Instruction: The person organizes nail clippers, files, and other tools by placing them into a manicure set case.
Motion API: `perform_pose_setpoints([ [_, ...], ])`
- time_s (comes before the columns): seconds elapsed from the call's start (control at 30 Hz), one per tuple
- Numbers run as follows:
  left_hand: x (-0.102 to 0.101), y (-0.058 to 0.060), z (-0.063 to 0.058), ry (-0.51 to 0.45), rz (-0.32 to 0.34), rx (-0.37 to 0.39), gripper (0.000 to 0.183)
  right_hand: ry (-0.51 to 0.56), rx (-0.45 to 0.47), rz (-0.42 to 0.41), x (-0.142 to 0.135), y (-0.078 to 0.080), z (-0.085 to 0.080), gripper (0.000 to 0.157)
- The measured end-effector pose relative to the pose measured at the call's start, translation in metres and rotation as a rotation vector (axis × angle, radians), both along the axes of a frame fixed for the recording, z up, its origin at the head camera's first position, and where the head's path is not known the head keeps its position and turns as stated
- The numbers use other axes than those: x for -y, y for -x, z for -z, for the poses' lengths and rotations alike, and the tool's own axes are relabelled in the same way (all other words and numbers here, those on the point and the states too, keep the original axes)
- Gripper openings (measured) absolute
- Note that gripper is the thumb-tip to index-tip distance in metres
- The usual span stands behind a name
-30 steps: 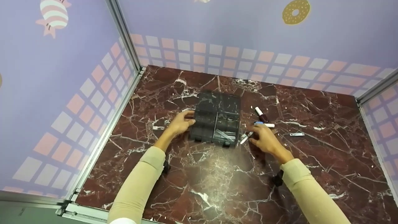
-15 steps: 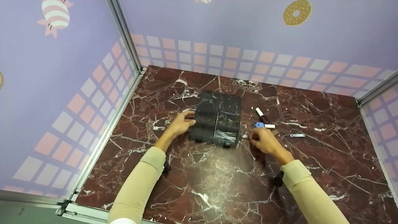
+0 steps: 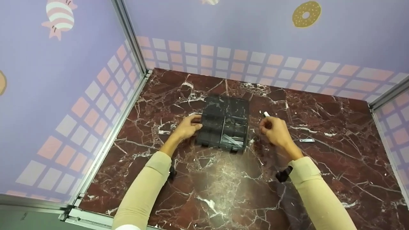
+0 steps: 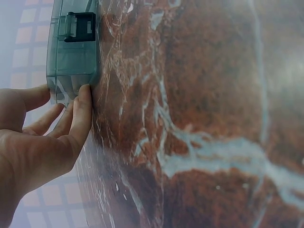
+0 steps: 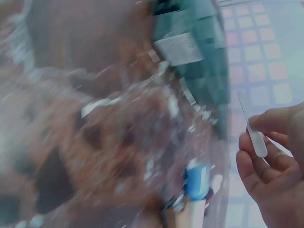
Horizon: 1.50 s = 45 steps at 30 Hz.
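Your left hand (image 3: 187, 128) pinched the box (image 3: 212, 122); right of it, your curled right hand (image 3: 276, 131) held a slim tool (image 5: 258, 142), apparently a carrying step, calling next for steady fingertips.

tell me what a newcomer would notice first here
Probably the dark see-through box midway across the red marbled table, its left side gripped by the left hand. Next, the right hand, right of the box, pinching a thin pale tool. Behind, a yellow doughnut decorates the lilac wall.
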<state>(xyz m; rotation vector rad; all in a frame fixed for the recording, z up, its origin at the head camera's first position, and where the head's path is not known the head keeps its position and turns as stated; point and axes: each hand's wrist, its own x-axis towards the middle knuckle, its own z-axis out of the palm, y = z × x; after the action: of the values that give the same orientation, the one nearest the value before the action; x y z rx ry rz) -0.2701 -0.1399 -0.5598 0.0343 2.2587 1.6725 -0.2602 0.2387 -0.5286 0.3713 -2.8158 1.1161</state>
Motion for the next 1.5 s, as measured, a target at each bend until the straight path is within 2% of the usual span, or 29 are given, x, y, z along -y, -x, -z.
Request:
perform_pose_setpoints([
  [0.17,0.001,-0.001,-0.001,0.016,-0.007,-0.016,0.05,0.04,-0.039,-0.02,0.026,0.007,-0.006,0.006],
  [0.37,0.0,0.0,0.0,0.017,-0.013,-0.017,0.051,0.09,-0.014,-0.079,0.056,0.013,-0.003,0.006],
  [0.53,-0.002,-0.001,0.001,0.019,-0.003,-0.019,0.051,0.086,-0.044,-0.086,0.062,0.015,-0.002,0.007],
  [0.67,-0.002,-0.001,0.002,0.027,0.013,-0.015,0.052,0.084,-0.061,-0.066,0.046,0.015,-0.003,0.017],
  [0.8,0.0,-0.001,0.002,0.02,0.009,-0.015,0.052,0.039,-0.049,-0.06,0.015,0.014,-0.001,0.018],
  [1.0,0.001,0.0,0.002,0.012,0.006,-0.013,0.051,-0.058,-0.051,-0.088,-0.037,0.003,0.018,0.015],
  [1.13,0.001,0.0,0.002,0.006,0.004,-0.013,0.051,-0.115,-0.078,-0.099,-0.061,-0.007,0.031,0.016],
  [1.27,0.0,0.0,0.001,-0.005,0.001,-0.009,0.051,-0.175,-0.102,-0.109,-0.076,-0.014,0.039,0.019],
  [1.5,0.0,-0.001,0.0,-0.009,0.006,0.003,0.052,-0.314,-0.119,-0.096,-0.089,-0.024,0.042,0.031],
])
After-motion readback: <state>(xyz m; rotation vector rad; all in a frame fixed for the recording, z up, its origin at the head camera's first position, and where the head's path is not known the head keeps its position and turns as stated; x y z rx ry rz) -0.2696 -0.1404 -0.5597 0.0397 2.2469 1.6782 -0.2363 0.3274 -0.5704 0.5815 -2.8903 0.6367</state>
